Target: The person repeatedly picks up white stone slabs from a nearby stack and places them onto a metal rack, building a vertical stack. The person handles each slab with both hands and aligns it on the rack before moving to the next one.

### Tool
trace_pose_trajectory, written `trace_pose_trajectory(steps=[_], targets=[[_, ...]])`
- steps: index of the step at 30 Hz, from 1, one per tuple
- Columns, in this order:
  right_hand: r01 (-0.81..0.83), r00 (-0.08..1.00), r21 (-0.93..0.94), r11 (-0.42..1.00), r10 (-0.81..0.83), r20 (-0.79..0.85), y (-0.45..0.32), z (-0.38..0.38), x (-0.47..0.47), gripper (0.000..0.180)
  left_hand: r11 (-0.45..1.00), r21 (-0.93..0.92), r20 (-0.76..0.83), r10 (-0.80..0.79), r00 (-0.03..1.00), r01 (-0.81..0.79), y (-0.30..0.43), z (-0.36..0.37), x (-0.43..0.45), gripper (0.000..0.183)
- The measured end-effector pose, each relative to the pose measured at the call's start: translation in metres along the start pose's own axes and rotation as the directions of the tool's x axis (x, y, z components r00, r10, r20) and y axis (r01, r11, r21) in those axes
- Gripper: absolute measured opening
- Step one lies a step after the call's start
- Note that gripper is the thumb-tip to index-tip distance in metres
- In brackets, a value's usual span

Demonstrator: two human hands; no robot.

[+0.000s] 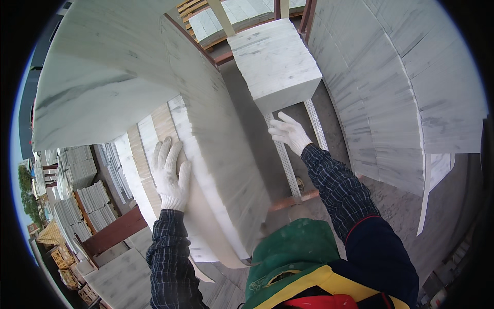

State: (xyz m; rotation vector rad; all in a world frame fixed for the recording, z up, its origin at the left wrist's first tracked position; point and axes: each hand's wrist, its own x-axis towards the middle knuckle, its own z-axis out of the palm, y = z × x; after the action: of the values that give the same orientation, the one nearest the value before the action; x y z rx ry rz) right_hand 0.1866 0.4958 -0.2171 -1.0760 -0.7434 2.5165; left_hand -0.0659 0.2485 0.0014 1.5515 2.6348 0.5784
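My left hand [170,174], in a white knit glove, lies flat on the top edges of upright white marble slabs [200,174]. Beige strips [210,228] run along these edges, and one droops over the near end. My right hand [288,133], gloved alike, is spread with nothing in its fingers. It appears over the left of two perforated white rails [285,166], just short of a grey-veined marble stack [276,58]. Whether this hand touches the rail, I cannot tell.
Tall marble slabs stand at the left [100,69] and the right [370,89]. Reddish metal bars [115,231] frame the racks. A wooden pallet [189,13] carries pale tiles [231,19] at the back. More stacked slabs [77,170] and wooden crates [63,257] are at the far left.
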Motion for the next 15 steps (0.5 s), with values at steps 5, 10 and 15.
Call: trace_pose_trajectory(steps=[5,10,15], targets=[[-0.087,0.991,0.089,0.992,0.096,-0.097,0.099,-0.023,-0.109,0.065,0.998,-0.01,-0.065,0.068,0.996,-0.069,-0.004,0.002,-0.001,0.047],[-0.092,0.922,0.477,0.874,-0.106,0.373,0.191,-0.061,-0.236,0.018,0.994,0.071,0.018,0.086,0.996,-0.087,0.004,-0.009,-0.022,0.049],[-0.168,0.917,0.234,0.958,0.239,-0.32,0.205,-0.067,-0.333,0.013,0.911,-0.038,0.078,0.413,0.907,-0.411,-0.009,-0.045,-0.121,0.047]])
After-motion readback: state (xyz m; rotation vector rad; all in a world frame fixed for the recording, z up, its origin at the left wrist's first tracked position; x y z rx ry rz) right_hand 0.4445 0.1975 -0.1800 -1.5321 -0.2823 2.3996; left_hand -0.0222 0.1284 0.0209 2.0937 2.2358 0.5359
